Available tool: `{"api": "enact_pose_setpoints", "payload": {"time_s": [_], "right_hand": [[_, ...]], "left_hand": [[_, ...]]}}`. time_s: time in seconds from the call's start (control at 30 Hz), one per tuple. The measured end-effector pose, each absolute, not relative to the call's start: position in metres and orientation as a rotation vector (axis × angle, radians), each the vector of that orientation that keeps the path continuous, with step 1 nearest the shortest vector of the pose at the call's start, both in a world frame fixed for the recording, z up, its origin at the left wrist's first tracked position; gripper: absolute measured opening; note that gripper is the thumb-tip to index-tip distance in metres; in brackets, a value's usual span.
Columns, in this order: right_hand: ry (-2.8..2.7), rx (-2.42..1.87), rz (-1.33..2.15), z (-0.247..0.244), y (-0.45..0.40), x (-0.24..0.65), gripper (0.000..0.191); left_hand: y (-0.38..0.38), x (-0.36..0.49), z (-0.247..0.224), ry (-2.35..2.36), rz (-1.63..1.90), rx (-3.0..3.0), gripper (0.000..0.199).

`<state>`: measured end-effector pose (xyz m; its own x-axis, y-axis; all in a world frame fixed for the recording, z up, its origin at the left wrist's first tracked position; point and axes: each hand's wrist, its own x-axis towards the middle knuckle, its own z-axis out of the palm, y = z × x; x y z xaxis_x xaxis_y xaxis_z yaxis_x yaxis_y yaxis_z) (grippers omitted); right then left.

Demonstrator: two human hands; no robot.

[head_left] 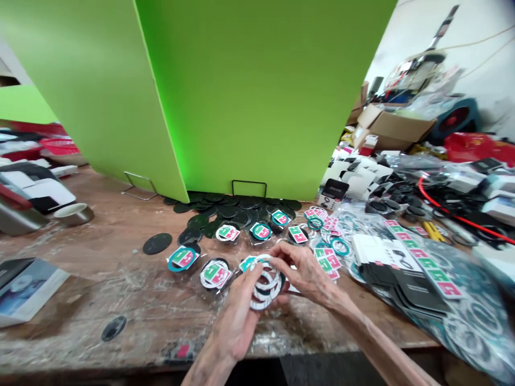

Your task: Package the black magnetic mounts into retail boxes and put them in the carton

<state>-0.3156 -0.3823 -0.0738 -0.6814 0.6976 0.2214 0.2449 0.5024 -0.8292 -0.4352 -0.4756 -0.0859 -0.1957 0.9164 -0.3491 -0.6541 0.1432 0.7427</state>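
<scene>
**Item 1:** stack of white rings [265,283], several pcs, fanned, w/ dark edges showing btwn them. Long axis ran roughly top to bottom in view, far end pointing to the green panel and near end to the wearer, w/ slight tilt. Ring faces were angled, not laid flat. Held low over the wood workbench [120,305]; contact w/ bench could not be determined.

**Hands:** stack was located btwn both hands and clamped by them. L hand [235,319] was set on the near-left side, its fingers [250,281] closed together against the rings. R hand [306,271] was set on the far-right side, its fingers [281,253] curled together over the upper edge.

**Nearby:** packaged ring w/ teal band [183,258] was placed left of the hands, and several similar pkgs were laid in a loose row just beyond them. Pile of dark discs [233,212] was heaped at the foot of the green panel [225,96], beside a wire stand [249,187]. Single dark disc [156,243] lay apart on the bench. Stacked black cards [418,289] and a pink-and-green label strip [422,257] were found to the right. Cardboard box [392,128] and red cable [454,209] were further back on the right.
</scene>
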Motion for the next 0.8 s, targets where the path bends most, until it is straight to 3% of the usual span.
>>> {"api": "enact_pose_setpoints", "payload": {"time_s": [0.13, 0.4, 0.57, 0.8], "right_hand": [[-2.087, -0.832, 1.201, -0.079, -0.396, -0.305, 0.015], [-1.765, -0.789, 1.75, -0.089, -0.407, -0.283, 0.03], [-1.918, -0.936, 1.404, -0.086, -0.393, -0.272, 0.026], [-1.913, -1.279, 0.813, -0.104, -0.291, -0.276, 0.022]], "left_hand": [[-0.493, -0.432, -0.091, 1.03, 1.38, 0.401, 0.031], [-0.503, -0.416, -0.094, 0.992, 1.35, 0.432, 0.035], [-0.505, -0.407, -0.095, 1.03, 1.37, 0.319, 0.04], [-0.514, -0.392, -0.109, 1.03, 1.315, 0.235, 0.033]]}}
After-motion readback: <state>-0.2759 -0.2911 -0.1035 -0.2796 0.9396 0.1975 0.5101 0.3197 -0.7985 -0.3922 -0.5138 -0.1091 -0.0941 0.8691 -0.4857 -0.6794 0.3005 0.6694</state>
